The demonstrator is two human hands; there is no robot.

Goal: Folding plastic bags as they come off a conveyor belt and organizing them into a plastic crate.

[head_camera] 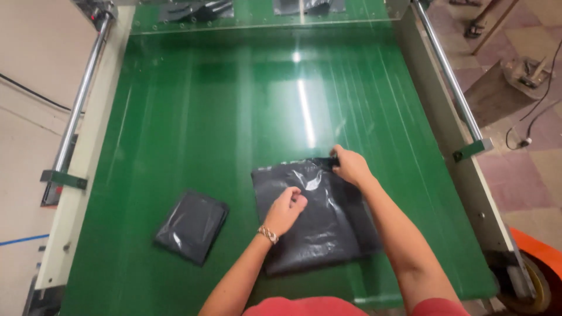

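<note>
Your left hand [287, 209] rests on the middle of a large black plastic bag [319, 219], fingers curled together into a loose fist that presses or pinches the film; whether any film is actually caught between the fingers cannot be told from this view. A metal bracelet [268, 234] sits on that wrist. Your right hand [350, 165] is at the bag's far right corner, fingers closed on the edge of the film there. The two hands are apart, the right one farther from you than the left, both in contact with the same bag. The bag lies flat on the green conveyor belt [193, 117], directly under and between your hands, its surface wrinkled and glossy. To the left of your left hand, well apart from it, a smaller folded black bag [192, 226] lies on the belt, turned at an angle and touched by neither hand. Beyond both hands, at the far end of the belt, a clear guard panel [263, 23] crosses the machine, with more dark film showing behind it. Metal side rails [448, 73] run along both edges of the belt, outside each arm.
</note>
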